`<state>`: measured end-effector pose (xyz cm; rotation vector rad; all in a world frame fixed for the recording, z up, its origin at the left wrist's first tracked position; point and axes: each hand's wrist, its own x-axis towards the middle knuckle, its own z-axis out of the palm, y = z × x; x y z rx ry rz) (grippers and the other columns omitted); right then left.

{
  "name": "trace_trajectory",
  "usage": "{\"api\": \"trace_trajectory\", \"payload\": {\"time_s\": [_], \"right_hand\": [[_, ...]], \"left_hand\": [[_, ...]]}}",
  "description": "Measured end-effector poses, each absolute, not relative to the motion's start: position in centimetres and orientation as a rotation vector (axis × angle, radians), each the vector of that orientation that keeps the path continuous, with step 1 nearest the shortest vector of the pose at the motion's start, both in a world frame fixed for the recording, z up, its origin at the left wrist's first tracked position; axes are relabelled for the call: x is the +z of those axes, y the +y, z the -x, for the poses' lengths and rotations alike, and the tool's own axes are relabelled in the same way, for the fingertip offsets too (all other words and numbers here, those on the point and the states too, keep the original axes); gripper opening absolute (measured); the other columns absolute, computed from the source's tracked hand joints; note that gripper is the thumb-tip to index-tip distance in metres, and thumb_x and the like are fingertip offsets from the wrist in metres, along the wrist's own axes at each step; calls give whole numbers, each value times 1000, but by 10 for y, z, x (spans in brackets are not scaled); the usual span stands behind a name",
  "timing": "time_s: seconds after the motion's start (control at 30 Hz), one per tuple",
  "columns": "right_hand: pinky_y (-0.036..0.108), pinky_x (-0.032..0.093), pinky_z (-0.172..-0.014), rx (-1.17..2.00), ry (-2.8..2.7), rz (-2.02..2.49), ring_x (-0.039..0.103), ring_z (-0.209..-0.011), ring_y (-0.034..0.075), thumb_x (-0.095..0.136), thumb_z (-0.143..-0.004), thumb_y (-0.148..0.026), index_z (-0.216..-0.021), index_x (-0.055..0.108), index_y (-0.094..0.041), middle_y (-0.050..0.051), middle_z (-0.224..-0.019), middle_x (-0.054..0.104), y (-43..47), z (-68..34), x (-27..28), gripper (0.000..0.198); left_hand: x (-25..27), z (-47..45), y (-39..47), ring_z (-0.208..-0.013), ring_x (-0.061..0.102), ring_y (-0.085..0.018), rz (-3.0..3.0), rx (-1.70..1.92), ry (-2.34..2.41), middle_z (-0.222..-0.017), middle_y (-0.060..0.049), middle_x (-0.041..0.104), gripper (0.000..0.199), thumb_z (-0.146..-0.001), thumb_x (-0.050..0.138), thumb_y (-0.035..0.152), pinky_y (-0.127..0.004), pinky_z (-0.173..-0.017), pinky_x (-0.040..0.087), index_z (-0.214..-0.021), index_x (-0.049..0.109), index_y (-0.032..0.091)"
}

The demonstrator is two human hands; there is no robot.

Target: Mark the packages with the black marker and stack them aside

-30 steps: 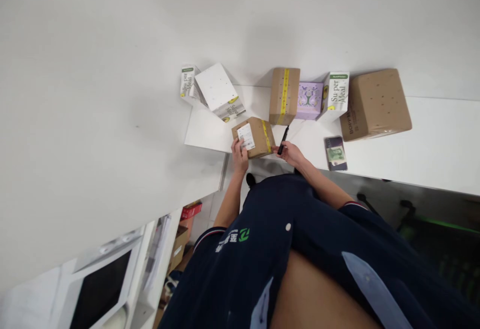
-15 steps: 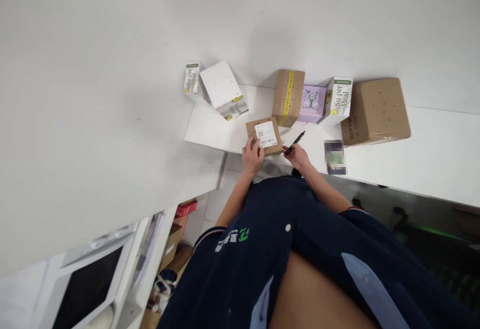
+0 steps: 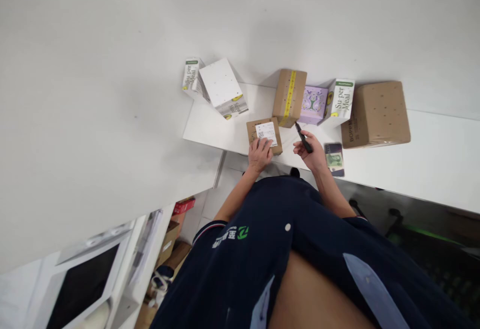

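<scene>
The white table [image 3: 438, 151] bears a big brown carton [image 3: 384, 111], well right of the labelled carton [image 3: 266, 131]; a yellow-taped carton [image 3: 290, 96] stands behind the latter. Contents are hidden. The left hand [image 3: 260, 155] rests, fingers spread, on the labelled carton; right of that carton, the right hand [image 3: 310, 148] grips a black pen-like tool [image 3: 303, 138], long axis slanting away and leftward.

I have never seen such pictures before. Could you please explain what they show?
There is no robot here: these are a person's two bare hands. The camera is worn on the head and looks forward and down, so the dark shirt fills much of the bottom. The left hand rests on a small brown box; the right hand holds a black pen-shaped tool. On the white table also stand a taped brown box, a purple box, a large brown box and three white boxes.
</scene>
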<state>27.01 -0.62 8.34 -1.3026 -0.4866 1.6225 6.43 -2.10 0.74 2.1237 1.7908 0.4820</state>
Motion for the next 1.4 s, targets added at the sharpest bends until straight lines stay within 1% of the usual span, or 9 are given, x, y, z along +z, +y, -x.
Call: {"api": "trace_trajectory", "payload": {"time_s": [0.13, 0.27, 0.33, 0.4, 0.63, 0.77, 0.87, 1.07, 1.4], "right_hand": [[33, 59, -68, 1681, -581, 1184, 74, -82, 21, 61, -84, -61, -107, 59, -28, 3, -91, 75, -7, -282, 117, 41], [26, 53, -58, 1390, -763, 1206, 58, -49, 12, 81, -75, -50, -90, 58, -26, -8, -54, 58, -8, -282, 124, 36], [23, 48, -50, 1252, -802, 1196, 40, -35, 7, 81, -77, -48, -80, 55, -25, -14, -41, 39, -8, -279, 119, 34], [23, 45, -47, 1212, -793, 1187, 34, -32, 7, 72, -84, -51, -77, 56, -24, -14, -38, 33, -7, -275, 113, 32], [27, 54, -63, 1312, -769, 1282, 65, -62, 13, 65, -85, -49, -100, 64, -22, 0, -74, 69, -7, -263, 99, 30], [21, 48, -58, 1146, -865, 1354, 58, -55, 9, 74, -77, -30, -87, 56, -24, -7, -65, 60, -7, -252, 87, 22], [20, 45, -54, 1092, -854, 1396, 51, -48, 8, 68, -80, -31, -81, 50, -25, -11, -54, 50, -9, -242, 77, 19], [26, 56, -69, 1317, -828, 1433, 65, -69, 12, 64, -80, -43, -102, 59, -24, -2, -89, 70, -9, -223, 46, 29], [27, 53, -69, 1103, -1114, 1676, 65, -76, 17, 63, -82, -39, -96, 56, -26, -1, -84, 68, 2, -212, 24, 20]], "left_hand": [[6, -64, -21, -139, 46, -32, -2113, 483, 1795, -143, -7, 61, 44, -94, 48, 32, -51, -116, 35, -133, 66, 25], [8, -65, -20, -138, 47, -32, -2081, 485, 1814, -141, -7, 62, 43, -92, 50, 31, -51, -116, 35, -131, 68, 26], [8, -65, -20, -138, 47, -32, -2073, 497, 1815, -141, -7, 63, 43, -92, 51, 31, -50, -115, 35, -130, 68, 27], [7, -66, -21, -138, 48, -32, -2075, 507, 1817, -140, -7, 63, 42, -92, 51, 30, -50, -115, 35, -130, 69, 28], [11, -69, -19, -137, 47, -32, -2097, 500, 1821, -140, -7, 62, 43, -92, 50, 29, -50, -115, 34, -131, 68, 29], [18, -75, -19, -135, 47, -34, -2098, 462, 1837, -138, -9, 63, 45, -89, 52, 27, -52, -114, 33, -131, 68, 30], [20, -79, -19, -134, 47, -35, -2105, 447, 1846, -138, -9, 62, 48, -87, 53, 25, -54, -114, 32, -134, 66, 31], [14, -79, -19, -135, 45, -35, -2125, 439, 1841, -142, -8, 59, 50, -89, 53, 27, -54, -115, 29, -137, 64, 33], [15, -79, -20, -136, 45, -35, -2142, 415, 1842, -143, -9, 58, 51, -90, 52, 28, -53, -116, 27, -139, 62, 33]]}}
